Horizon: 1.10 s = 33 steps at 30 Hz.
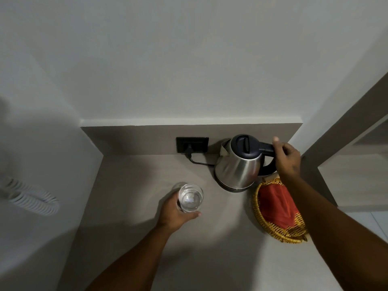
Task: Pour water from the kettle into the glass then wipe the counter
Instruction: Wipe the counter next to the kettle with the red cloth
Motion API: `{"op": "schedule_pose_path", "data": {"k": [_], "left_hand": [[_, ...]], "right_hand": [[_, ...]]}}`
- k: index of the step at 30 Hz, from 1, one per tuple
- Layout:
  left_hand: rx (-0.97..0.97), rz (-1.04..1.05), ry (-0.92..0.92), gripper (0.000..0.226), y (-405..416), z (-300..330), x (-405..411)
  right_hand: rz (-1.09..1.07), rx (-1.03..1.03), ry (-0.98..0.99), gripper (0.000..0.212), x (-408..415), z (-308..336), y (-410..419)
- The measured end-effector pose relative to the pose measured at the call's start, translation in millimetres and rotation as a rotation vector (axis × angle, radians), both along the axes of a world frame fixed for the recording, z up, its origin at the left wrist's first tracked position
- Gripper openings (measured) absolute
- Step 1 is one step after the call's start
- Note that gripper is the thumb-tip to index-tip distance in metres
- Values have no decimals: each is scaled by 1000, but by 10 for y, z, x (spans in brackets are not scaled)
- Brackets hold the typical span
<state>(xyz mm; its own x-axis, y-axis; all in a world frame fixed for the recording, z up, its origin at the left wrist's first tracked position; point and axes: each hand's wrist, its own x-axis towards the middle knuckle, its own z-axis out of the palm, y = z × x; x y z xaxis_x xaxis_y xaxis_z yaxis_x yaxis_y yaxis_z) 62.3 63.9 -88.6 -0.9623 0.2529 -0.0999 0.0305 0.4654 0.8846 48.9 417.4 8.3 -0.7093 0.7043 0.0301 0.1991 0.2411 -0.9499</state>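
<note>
A steel kettle (pixel 239 166) with a black lid and handle stands on its base at the back right of the grey counter (pixel 130 238). My right hand (pixel 286 158) is wrapped around the kettle's handle. A clear glass (pixel 190 198) stands upright on the counter in front and to the left of the kettle, and my left hand (pixel 175 213) grips its side. A red cloth (pixel 277 204) lies in a yellow wicker basket (pixel 260 217) just right of the kettle's base, partly under my right forearm.
A black wall socket (pixel 192 144) sits behind the kettle, with a plug and cord (pixel 197 162) running to the base. Walls close the counter at the back and left. A white coiled cable (pixel 31 198) hangs at the left.
</note>
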Motion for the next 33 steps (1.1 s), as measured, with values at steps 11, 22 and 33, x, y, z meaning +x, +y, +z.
{"op": "schedule_pose_path", "data": {"k": [11, 22, 33], "left_hand": [[-797, -263, 341, 121, -330, -384, -11], [-863, -300, 334, 120, -332, -431, -45], [-450, -140, 87, 118, -126, -224, -137]], "right_hand": [[250, 542, -704, 76, 1067, -1136, -140], [19, 511, -576, 54, 977, -781, -397], [528, 783, -558, 64, 1042, -1177, -1556]]}}
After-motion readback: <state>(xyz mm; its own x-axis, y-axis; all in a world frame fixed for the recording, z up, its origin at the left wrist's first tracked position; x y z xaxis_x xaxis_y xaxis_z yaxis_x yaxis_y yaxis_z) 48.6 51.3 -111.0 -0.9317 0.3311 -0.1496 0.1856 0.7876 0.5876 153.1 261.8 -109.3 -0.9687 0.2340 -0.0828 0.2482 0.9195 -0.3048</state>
